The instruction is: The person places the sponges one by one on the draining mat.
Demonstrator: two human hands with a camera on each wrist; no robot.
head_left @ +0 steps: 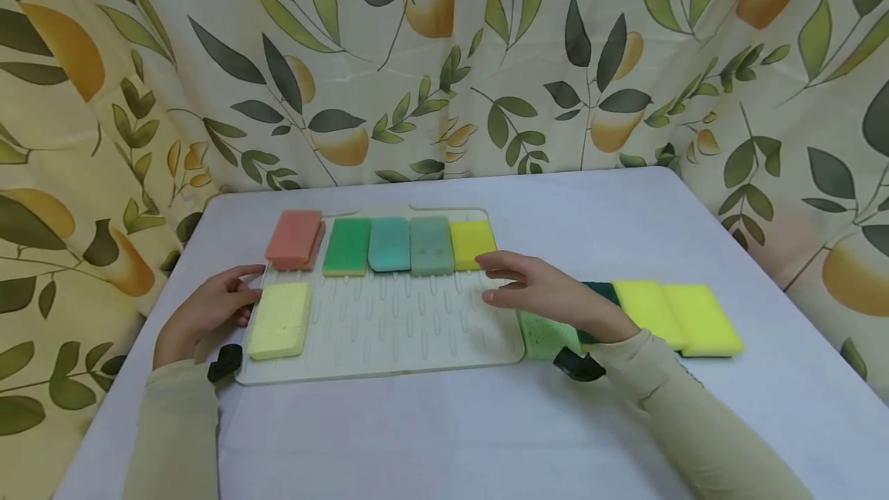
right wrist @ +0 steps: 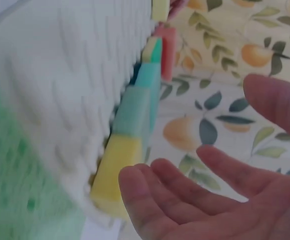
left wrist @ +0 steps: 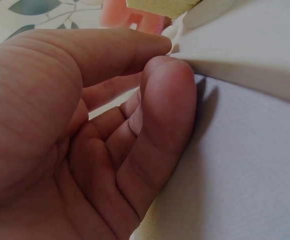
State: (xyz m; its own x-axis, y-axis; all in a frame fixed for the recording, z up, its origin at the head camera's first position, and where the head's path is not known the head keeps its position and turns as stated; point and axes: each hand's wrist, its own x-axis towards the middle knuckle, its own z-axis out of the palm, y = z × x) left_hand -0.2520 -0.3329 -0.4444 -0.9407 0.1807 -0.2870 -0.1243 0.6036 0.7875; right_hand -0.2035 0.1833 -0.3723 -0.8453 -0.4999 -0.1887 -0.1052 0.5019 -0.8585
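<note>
A white ridged tray [head_left: 410, 330] lies on the table. My left hand [head_left: 211, 307] is at its left edge; in the left wrist view, the finger and thumb of that hand [left wrist: 135, 120] pinch the tray's rim [left wrist: 224, 65]. Near those fingers a pale yellow sponge [head_left: 280, 321] lies on the tray. Along the back stand a pink sponge [head_left: 295, 240], a green sponge [head_left: 346, 247], a teal sponge [head_left: 390, 244], a grey-green sponge [head_left: 431, 245] and a yellow sponge [head_left: 472, 244]. Beside the yellow one hovers my right hand [head_left: 538, 292], fingers extended, holding nothing.
Right of the tray, a light green sponge [head_left: 547, 336] lies partly under my right wrist. Farther right, yellow sponges [head_left: 670, 319] lie side by side, with a dark green piece [head_left: 603, 292] at their left. A patterned curtain [head_left: 486, 60] hangs behind the white table [head_left: 430, 438].
</note>
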